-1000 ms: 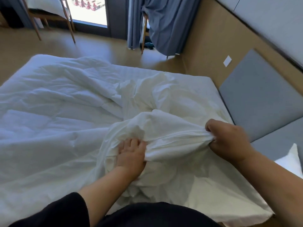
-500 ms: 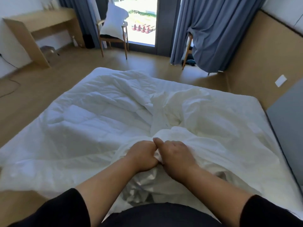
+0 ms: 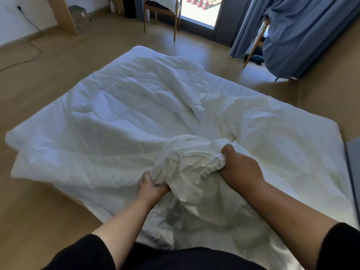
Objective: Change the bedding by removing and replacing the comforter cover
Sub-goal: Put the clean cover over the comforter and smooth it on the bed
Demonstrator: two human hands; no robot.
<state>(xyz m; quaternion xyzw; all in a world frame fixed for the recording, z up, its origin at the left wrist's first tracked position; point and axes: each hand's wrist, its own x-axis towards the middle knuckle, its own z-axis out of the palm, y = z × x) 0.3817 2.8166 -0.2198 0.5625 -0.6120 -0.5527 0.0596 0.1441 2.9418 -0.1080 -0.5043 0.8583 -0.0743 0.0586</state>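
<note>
- Half a second ago both hands met at one fold; now they have parted, the left hand (image 3: 151,185) dropping lower left, the right hand (image 3: 240,164) moving right.
- Each grips a bunch of the white cover (image 3: 191,168), gathered at lower centre of the frame.
- Across the bed (image 3: 329,126), the comforter (image 3: 109,121) spreads over the middle and left.
- Judging by the bunching, one cover is only part way on or off; which cannot be told.

A wooden chair (image 3: 160,11) stands by the bright window (image 3: 198,8) (its legs on the tan floor (image 3: 58,61)). Blue curtains (image 3: 303,32) hang at right; a dark cable (image 3: 29,45) trails across the floor at left.
</note>
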